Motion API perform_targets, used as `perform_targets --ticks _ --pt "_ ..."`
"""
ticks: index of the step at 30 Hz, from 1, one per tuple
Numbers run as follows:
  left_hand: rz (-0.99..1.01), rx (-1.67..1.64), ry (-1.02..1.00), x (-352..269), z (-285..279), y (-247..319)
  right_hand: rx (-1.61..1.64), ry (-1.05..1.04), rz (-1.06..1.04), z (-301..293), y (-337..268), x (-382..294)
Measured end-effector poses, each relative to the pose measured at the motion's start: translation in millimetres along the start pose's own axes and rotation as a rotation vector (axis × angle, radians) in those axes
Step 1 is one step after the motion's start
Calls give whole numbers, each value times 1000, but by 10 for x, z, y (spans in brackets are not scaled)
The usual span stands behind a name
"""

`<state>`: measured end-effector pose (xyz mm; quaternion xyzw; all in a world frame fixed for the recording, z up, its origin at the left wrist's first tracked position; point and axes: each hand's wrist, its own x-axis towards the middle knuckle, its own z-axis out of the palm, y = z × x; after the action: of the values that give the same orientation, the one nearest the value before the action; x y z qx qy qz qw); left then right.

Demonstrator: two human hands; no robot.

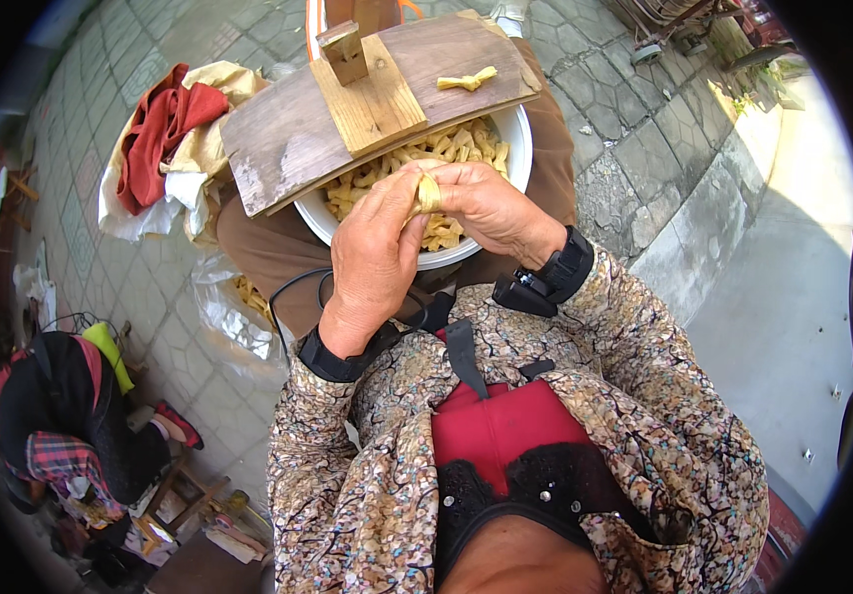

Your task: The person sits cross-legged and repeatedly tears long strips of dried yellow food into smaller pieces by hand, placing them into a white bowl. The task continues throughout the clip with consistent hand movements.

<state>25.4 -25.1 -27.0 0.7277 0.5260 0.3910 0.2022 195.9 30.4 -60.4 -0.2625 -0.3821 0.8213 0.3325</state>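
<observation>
Between my two hands is a yellow folded strip (428, 193), pinched by the fingers of both. My left hand (378, 249) is on its left side, my right hand (497, 208) on its right; the fingertips partly hide it. Below them a white basin (521, 152) holds many yellow knotted pieces (463, 141). A wooden board (278, 141) lies across the basin's far part, with a paler wood block (374, 104) and a small upright wooden piece (344, 56) on it. One yellow knotted piece (467, 79) rests on the board's right part.
Red cloth (163, 141) lies on crumpled tan and white material to the left. A clear plastic bag (229, 312) with yellow pieces is beside my leg. Another person (77, 408) sits at the lower left near a wooden stool (185, 494). A wheeled cart (667, 30) stands at the upper right.
</observation>
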Motion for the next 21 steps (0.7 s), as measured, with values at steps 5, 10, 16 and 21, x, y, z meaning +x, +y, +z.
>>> perform_targets --ticks 5,10,16,21 --pt "-238 -91 -157 122 -105 114 -737 133 -381 128 -126 30" --pt "-174 -323 131 186 159 54 -1141 191 -761 287 -229 -2" --pt "-664 -1105 7 52 186 92 -779 293 -602 319 -248 29" --pt "-605 -1088 -50 -80 54 187 -260 287 -492 217 -292 218"
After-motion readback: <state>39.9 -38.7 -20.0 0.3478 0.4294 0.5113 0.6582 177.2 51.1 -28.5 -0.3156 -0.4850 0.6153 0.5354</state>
